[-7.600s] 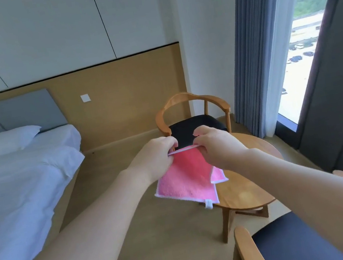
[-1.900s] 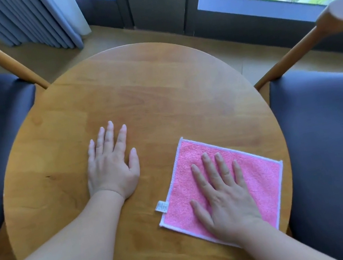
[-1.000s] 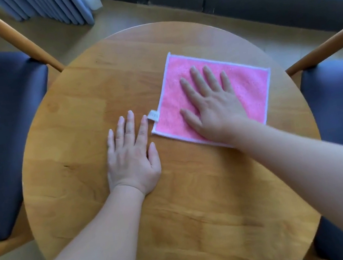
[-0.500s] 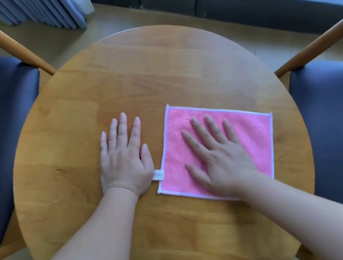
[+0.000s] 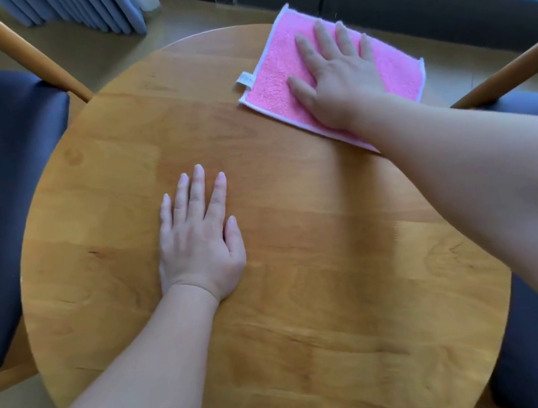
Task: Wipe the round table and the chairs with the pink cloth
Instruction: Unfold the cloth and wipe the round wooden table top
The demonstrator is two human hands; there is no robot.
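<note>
Pressure is what I mind here: I keep the right hand [image 5: 340,78] flat and spread on the pink cloth [image 5: 276,69], which lies at about one o'clock on the round table [image 5: 314,303], its far corner reaching past the rim. I judge the stroke should turn back inward before the cloth slips off. The left hand [image 5: 200,241] rests open, palm down, near centre, grasping nothing.

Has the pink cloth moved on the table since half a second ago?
Yes. The pink cloth went from mid-table to the far edge of the round table, toward the window, under the right hand.
</note>
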